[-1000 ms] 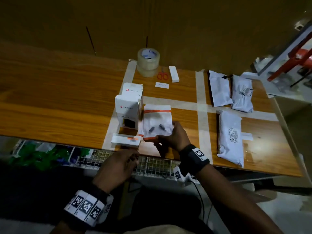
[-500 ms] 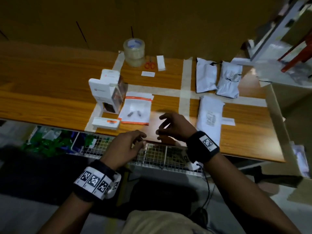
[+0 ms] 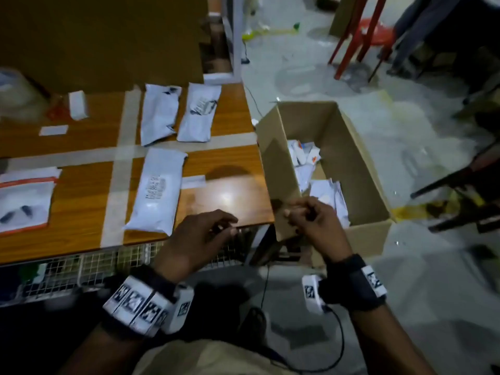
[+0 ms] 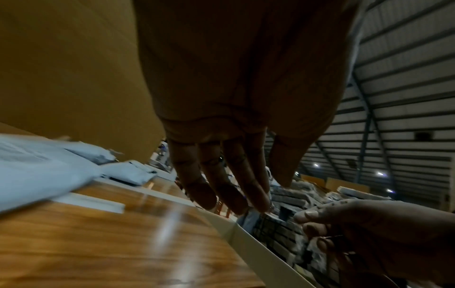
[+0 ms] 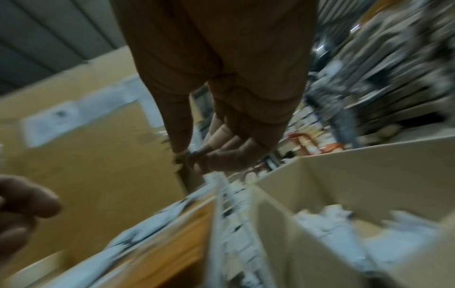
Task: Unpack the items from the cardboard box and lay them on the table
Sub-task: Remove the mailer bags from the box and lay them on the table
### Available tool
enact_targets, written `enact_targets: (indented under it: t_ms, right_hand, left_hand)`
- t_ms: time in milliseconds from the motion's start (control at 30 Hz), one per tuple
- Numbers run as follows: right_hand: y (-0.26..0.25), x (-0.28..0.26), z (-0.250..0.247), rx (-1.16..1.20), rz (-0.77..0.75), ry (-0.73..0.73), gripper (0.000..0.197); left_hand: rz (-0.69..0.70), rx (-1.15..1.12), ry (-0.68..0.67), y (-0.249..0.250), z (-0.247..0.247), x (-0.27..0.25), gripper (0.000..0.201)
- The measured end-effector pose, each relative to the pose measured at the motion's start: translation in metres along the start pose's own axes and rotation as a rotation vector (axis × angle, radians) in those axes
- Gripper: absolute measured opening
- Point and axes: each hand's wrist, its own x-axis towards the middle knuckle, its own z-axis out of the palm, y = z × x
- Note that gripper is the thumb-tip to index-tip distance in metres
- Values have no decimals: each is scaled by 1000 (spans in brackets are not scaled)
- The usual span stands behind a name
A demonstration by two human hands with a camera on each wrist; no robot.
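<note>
The open cardboard box (image 3: pixel 281 158) stands on the floor just off the table's right end, with several white packets (image 3: pixel 327 190) in it. On the wooden table (image 3: pixel 230 190) lie three white mailer packets (image 3: pixel 155 190) and, at the left edge, a clear zip bag (image 3: pixel 24 196) with an orange strip. My left hand (image 3: pixel 230 226) hovers over the table's front right corner, fingers relaxed and empty; in the left wrist view its fingers (image 4: pixel 231 194) hang straight. My right hand (image 3: pixel 295 212) is above the box's near corner, loosely curled and empty; the blurred right wrist view (image 5: pixel 197 155) agrees.
A tape roll (image 3: pixel 13 96) and a small white box (image 3: pixel 78 104) sit at the table's back left. A brown board (image 3: pixel 108 36) stands behind the table; a wire mesh shelf (image 3: pixel 108 263) runs under it. Red stool legs (image 3: pixel 357 36), a standing person (image 3: pixel 422 31) and dark chair legs (image 3: pixel 460 190) lie beyond the box.
My right hand let go of the zip bag on the table and swung right to the box. The left hand followed along the front edge. The head view turned right.
</note>
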Motion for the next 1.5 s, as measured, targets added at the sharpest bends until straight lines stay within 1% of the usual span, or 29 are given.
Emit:
enact_targets:
  t_ms: [100, 167, 233, 333, 467, 533, 633, 733, 800, 867, 900, 967, 1000, 1033, 1100, 1133, 1167, 1200, 1233, 1267, 1300, 1333, 1367, 1400, 1467, 1500]
  right_hand:
    - [21, 9, -32, 38, 60, 120, 18]
    - [30, 15, -44, 47, 102, 168, 20]
    - [35, 20, -54, 30, 164, 185, 21]
    - [43, 39, -72, -53, 276, 146, 22]
    - [54, 88, -101, -66, 383, 213, 19]
    - [55, 114, -110, 1, 460, 219, 16]
    - [66, 161, -120, 93, 620, 155, 20]
    - [104, 213, -122, 85, 819, 84, 33]
    - [135, 240, -121, 74, 909, 62, 36]
    - [165, 255, -123, 64, 968, 32, 33]
    - [179, 262, -125, 25, 985, -4, 34]
    - [204, 274, -125, -71, 970, -85, 44]
    - [221, 281, -124, -87, 960, -111, 46]
    - [236, 287, -123, -85, 952, -127, 46]
    - [254, 292, -122, -62, 971, -113, 45]
    - [277, 296, -122, -58, 977, -96, 44]
    - [292, 300, -120, -62, 982, -94, 50]
    - [302, 305, -119, -72, 985, -95, 65]
    - [297, 308, -119, -94, 976, -77, 83]
    - [301, 314, -120, -82, 976, -70, 95]
    - [300, 318, -121, -68, 990, -71, 98]
    - [295, 321, -121, -6, 1009, -71, 92]
    - [277, 320, -120, 24, 1036, -67, 82]
    - [263, 321, -122, 31, 1025, -62, 79]
    - [260, 324, -124, -80, 917, -91, 63]
    - [254, 326, -127, -110, 874, -86, 59]
  left_hand:
    - [40, 43, -82, 18, 24, 39, 18]
    - [71, 28, -115, 22, 38, 67, 17]
    - [96, 26, -145, 25, 52, 96, 17]
    - [108, -9, -160, 31, 70, 137, 18]
    - [77, -56, -207, 36, 89, 178, 18]
    - [55, -63, -201, 33, 95, 189, 18]
    - [27, -30, -187, 32, 99, 202, 23]
    - [-16, 5, -144, 33, 109, 217, 21]
    - [-79, 30, -108, 36, 119, 226, 20]
    - [-176, 28, -64, 40, 132, 231, 20]
    - [-216, 14, -40, 43, 139, 234, 21]
    - [-265, -6, 0, 45, 153, 242, 21]
    - [-292, -12, 13, 46, 161, 245, 22]
    - [-318, -19, 31, 47, 167, 248, 21]
    - [-356, -36, 64, 49, 180, 250, 20]
    - [-368, -44, 72, 51, 185, 250, 19]
    - [-381, -56, 74, 52, 190, 249, 20]
    - [-394, -69, 77, 53, 195, 248, 23]
    - [-406, -81, 81, 54, 199, 247, 25]
    - [-415, -89, 88, 55, 202, 248, 24]
    - [-423, -97, 93, 56, 204, 250, 21]
    - [-433, -100, 99, 56, 206, 252, 18]
    - [-439, -100, 101, 56, 208, 254, 17]
    - [-446, -95, 98, 55, 210, 256, 16]
    - [-457, -96, 92, 57, 214, 259, 15]
    - [-459, -108, 94, 59, 215, 261, 15]
